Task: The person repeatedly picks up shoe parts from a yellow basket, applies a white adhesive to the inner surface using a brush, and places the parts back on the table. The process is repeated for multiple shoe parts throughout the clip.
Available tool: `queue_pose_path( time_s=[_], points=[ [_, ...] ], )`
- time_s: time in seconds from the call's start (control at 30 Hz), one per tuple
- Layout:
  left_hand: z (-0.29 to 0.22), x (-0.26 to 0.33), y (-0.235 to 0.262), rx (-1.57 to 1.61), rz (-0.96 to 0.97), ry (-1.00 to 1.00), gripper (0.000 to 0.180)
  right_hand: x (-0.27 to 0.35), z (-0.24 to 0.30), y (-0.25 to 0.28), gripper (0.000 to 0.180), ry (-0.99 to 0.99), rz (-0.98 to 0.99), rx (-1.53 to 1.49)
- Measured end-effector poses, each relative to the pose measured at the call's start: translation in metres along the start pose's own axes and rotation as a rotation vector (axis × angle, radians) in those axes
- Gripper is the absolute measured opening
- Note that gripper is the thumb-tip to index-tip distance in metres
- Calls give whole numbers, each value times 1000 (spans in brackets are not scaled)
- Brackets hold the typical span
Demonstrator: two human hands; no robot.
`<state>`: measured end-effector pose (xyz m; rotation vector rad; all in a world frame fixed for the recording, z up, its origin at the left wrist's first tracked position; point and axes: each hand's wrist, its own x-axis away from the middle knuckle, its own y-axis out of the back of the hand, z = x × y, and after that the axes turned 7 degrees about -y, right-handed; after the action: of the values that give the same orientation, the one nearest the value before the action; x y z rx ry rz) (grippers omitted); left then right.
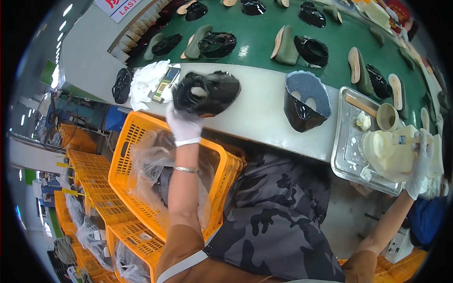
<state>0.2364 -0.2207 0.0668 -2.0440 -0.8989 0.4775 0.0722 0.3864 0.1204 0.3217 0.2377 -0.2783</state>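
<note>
My left hand [183, 123], in a white glove, grips a shiny black shoe upper [219, 96] by its near side, above the pale worktop [257, 113]. A second black upper with a blue dotted lining [307, 104] lies on the worktop further right, its open side facing up and two pale patches inside. Far to the right, my gloved right hand [423, 153] is closed around a brush [409, 138]. The brush lies over a cream-coloured plastic container [382, 151] standing in a metal tray [340, 151]. What the brush tip touches is hard to make out.
A green surface [255, 49] beyond the worktop carries several black uppers and olive wedge soles. White crumpled cloth [145, 85] and a phone-like device [166, 85] lie at left. An orange crate [127, 165] with plastic bags stands below my left arm. The tray also holds a cup [387, 117].
</note>
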Motion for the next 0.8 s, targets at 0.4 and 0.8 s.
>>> queue_pose_path(
  time_s=[0.4,0.8],
  points=[
    [37,22,58,-967,-151,-634,36,5,-3,10,23,20,-18,120],
    [-4,2,-17,-2084,864,-886,49,5,-7,17,27,28,-123,116]
  ],
)
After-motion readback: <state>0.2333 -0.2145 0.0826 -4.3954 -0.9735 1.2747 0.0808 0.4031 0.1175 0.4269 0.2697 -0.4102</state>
